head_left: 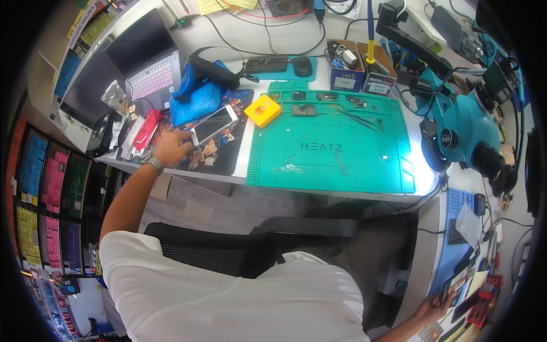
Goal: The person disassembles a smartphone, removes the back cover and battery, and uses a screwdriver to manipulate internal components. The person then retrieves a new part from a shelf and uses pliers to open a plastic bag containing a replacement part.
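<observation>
My left hand (172, 147), with a metal watch (151, 161) on its wrist, rests on a dark patterned mat (228, 162). Its fingers are spread, with the tips by the lower left edge of a white smartphone (215, 125) lying face up. Far to the right, my right hand (436, 311) is closed around the lower end of a flat, dark, phone-like device (454, 286). A yellow block with a round hole (263, 111) sits just right of the smartphone. Behind the phone lies a crumpled blue plastic bag (196, 104), with a black strap-like item on it.
A green repair mat (336, 154) bears small parts and tweezers (362, 119). The teal microscope (464, 128) stands at its right. Behind are small boxes of cables (346, 77). A laptop (149, 80) and red packet (147, 130) lie left. A black chair (211, 251) fills the front.
</observation>
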`<state>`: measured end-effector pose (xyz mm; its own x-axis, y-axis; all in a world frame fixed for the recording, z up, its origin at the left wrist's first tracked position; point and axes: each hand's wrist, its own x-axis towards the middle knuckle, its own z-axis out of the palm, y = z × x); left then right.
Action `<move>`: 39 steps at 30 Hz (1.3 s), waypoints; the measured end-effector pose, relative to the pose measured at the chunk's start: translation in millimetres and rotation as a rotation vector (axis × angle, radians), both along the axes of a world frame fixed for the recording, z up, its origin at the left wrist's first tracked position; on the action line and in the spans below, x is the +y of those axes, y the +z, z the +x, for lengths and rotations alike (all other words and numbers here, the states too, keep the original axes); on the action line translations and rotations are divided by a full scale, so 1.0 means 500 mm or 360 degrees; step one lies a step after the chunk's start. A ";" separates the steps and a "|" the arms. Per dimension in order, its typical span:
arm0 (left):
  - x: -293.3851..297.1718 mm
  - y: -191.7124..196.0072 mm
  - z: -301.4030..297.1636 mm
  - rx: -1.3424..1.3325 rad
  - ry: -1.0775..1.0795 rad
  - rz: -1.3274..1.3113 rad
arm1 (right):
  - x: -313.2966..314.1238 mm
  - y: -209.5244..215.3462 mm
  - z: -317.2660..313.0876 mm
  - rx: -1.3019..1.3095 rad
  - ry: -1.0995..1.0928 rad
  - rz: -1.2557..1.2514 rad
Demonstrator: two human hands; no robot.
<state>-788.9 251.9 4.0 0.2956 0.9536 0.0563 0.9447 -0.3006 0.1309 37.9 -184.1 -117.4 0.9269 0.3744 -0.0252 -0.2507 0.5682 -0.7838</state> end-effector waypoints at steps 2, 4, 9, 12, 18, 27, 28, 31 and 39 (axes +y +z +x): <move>0.001 0.001 0.001 -0.0207 0.0151 -0.0090 | 0.000 0.004 -0.006 0.0027 -0.0010 -0.0014; 0.004 0.004 -0.002 -0.0135 0.0128 -0.0116 | 0.002 0.007 -0.010 0.0068 -0.0016 -0.0020; 0.008 0.007 -0.008 -0.0079 0.0122 -0.0128 | 0.009 0.009 -0.017 0.0009 0.0005 0.0011; 0.010 0.006 -0.009 -0.0034 0.0058 -0.0081 | 0.011 0.009 -0.017 0.0017 -0.0039 -0.0012; 0.010 -0.004 -0.015 -0.0092 0.0143 -0.0080 | 0.007 0.008 -0.012 -0.0009 0.0002 -0.0003; 0.004 -0.033 -0.040 -0.0171 0.0184 0.0087 | 0.005 0.005 -0.012 0.0016 -0.0051 -0.0013; 0.002 -0.038 -0.041 -0.0155 0.0154 0.0131 | 0.006 0.006 -0.013 0.0039 -0.0056 -0.0012; -0.001 -0.053 -0.043 -0.0211 0.0202 0.0103 | 0.010 0.012 -0.017 -0.0019 -0.0011 0.0001; 0.002 -0.099 -0.054 -0.0203 0.0029 0.0250 | 0.017 0.021 -0.029 -0.0005 -0.0055 -0.0046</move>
<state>-815.8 253.1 -45.4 0.2591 0.9354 0.2405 0.9290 -0.3095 0.2030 23.4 -175.7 -107.0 0.9395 0.3411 -0.0326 -0.2288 0.5538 -0.8006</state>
